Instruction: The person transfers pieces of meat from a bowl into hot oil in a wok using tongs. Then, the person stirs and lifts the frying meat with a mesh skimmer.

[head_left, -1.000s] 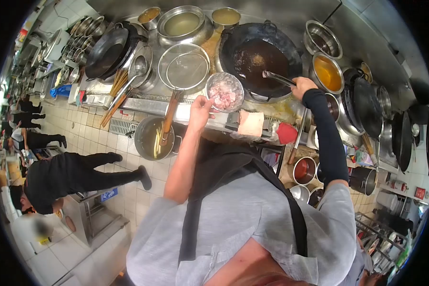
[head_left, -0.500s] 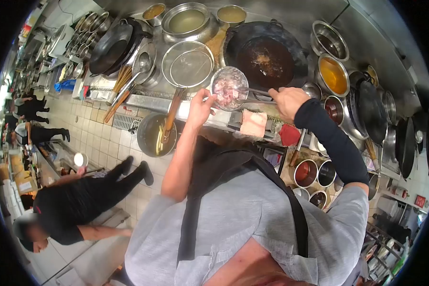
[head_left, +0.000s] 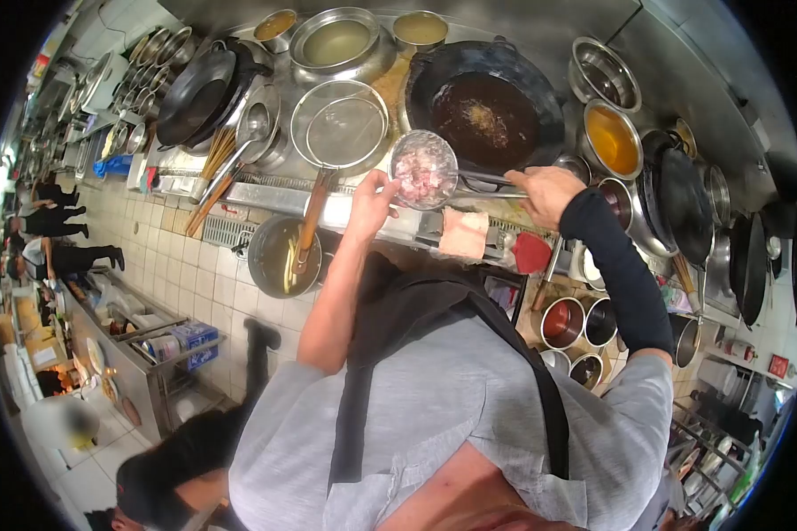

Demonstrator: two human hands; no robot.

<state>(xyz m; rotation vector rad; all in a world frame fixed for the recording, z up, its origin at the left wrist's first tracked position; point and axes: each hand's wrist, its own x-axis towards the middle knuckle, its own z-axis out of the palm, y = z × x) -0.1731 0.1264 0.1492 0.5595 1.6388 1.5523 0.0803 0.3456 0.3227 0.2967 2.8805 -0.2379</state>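
Observation:
A metal bowl (head_left: 423, 170) with pale pink raw pieces is held at its left rim by my left hand (head_left: 375, 202), fingers pinched on it. My right hand (head_left: 547, 190) is closed round long metal tongs (head_left: 491, 184), whose tips reach into the bowl at its right side. Just behind the bowl sits a large black wok (head_left: 540, 93) with dark oil and a few light bits floating in the middle. To the left of the bowl lies a round mesh strainer (head_left: 339, 126) with a wooden handle over the counter's edge.
A pot (head_left: 285, 257) with pale sticks hangs below the counter's front. A folded cloth (head_left: 463, 233) and a red cloth (head_left: 531, 251) lie at the edge. An orange-liquid bowl (head_left: 613, 140) stands right of the wok. A co-worker in black (head_left: 173, 465) is at the lower left.
My right hand has moved from over the wok to the bowl, bringing the tongs' tips into it. My left hand stays on the bowl. The co-worker in black has moved nearer, toward the bottom.

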